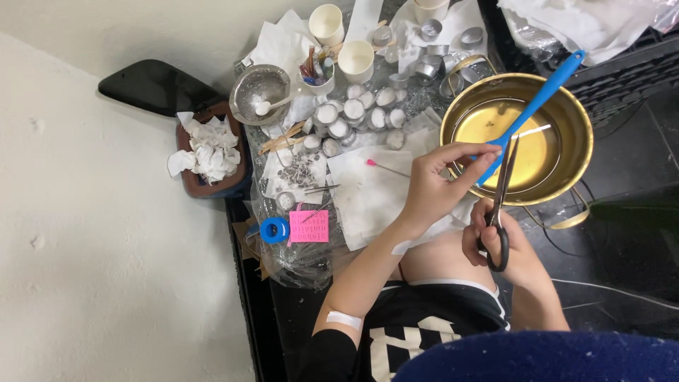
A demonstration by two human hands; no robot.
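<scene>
Head view. The left hand (pixel 433 185) pinches the lower end of a blue spatula (pixel 532 106), whose shaft slants up across the brass bowl (pixel 576 152). The right hand (pixel 511 247), fingers through the loops, grips black-handled scissors (pixel 499 205) with blades pointing up beside the spatula. The spatula looks light, with a smooth, probably slippery stem; it is best held near its end. White tealights (pixel 353 113) lie well left.

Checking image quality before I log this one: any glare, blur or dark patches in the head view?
Head view: sharp overall; a bright streak of glare lies on the liquid in the brass bowl; the floor at right is dark, swallowing detail; the left hand and scissors are crisp, without motion blur.
</scene>
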